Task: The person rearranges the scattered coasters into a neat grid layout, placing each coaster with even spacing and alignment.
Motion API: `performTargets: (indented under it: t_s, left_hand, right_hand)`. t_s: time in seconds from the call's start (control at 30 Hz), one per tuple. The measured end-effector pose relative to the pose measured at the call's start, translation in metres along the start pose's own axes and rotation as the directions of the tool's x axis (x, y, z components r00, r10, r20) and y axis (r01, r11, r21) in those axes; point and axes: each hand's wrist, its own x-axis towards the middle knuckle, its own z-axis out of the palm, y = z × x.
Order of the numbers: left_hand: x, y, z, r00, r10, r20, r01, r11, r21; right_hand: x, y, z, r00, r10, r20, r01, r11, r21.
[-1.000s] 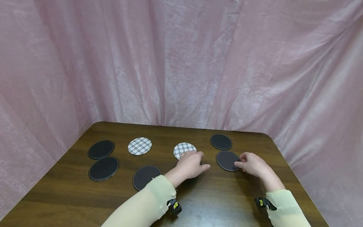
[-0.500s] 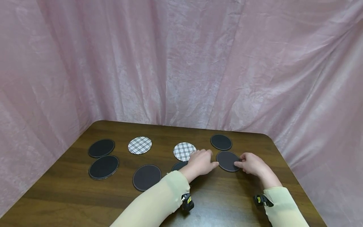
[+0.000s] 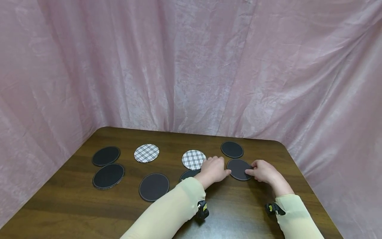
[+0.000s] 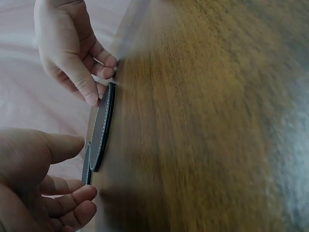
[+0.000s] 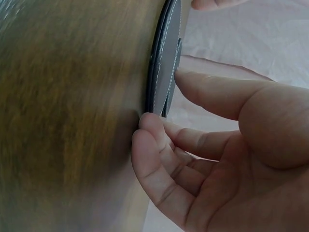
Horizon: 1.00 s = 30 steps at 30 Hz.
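A dark round coaster [image 3: 238,169] with light edge stitching lies on the right of the table. My right hand [image 3: 264,173] pinches its right edge, thumb on top and fingertips at the rim, as the right wrist view shows up close. My left hand [image 3: 213,171] hovers by the coaster's left side. In the left wrist view its thumb and fingers are spread apart beside the coaster [image 4: 101,130], holding nothing. Just behind lies another dark coaster [image 3: 232,149]. Left of the left hand is a white plaid coaster [image 3: 192,160]; in front of that, a dark coaster [image 3: 187,175] is partly hidden by the hand and sleeve.
More coasters lie to the left on the brown wooden table [image 3: 74,202]: a second plaid one [image 3: 146,153], a dark one [image 3: 154,187] near the left sleeve, and two dark ones [image 3: 108,176] close together at far left. A pink curtain [image 3: 191,66] hangs behind the table.
My left hand has moved right, from over the plaid coaster and the dark one before it to the left side of the right-hand coaster. My right hand stays at that coaster's edge.
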Motion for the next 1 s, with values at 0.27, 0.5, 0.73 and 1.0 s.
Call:
performTargets:
  t_s: [0.27,0.5,0.73,1.0]
  left_hand:
    - [0.013,0.008,0.008,0.998,-0.044,0.033,0.044,0.999,0.004]
    - [0.02,0.009,0.022,0.999,-0.052,0.014,0.052,0.998,0.035]
    - [0.013,0.019,0.008,0.994,-0.088,0.059,0.088,0.996,0.009]
    - [0.008,0.025,0.006,0.994,-0.107,0.036,0.107,0.994,0.004]
  right_hand:
    - [-0.003,-0.01,-0.002,1.0,0.012,-0.02,-0.012,1.0,0.002]
    - [-0.004,-0.011,-0.002,0.998,0.058,-0.018,-0.058,0.998,0.0]
    - [0.003,0.002,0.003,1.0,0.01,-0.013,-0.01,1.0,0.014]
    - [-0.012,-0.016,-0.002,0.999,0.017,-0.029,-0.017,1.0,-0.001]
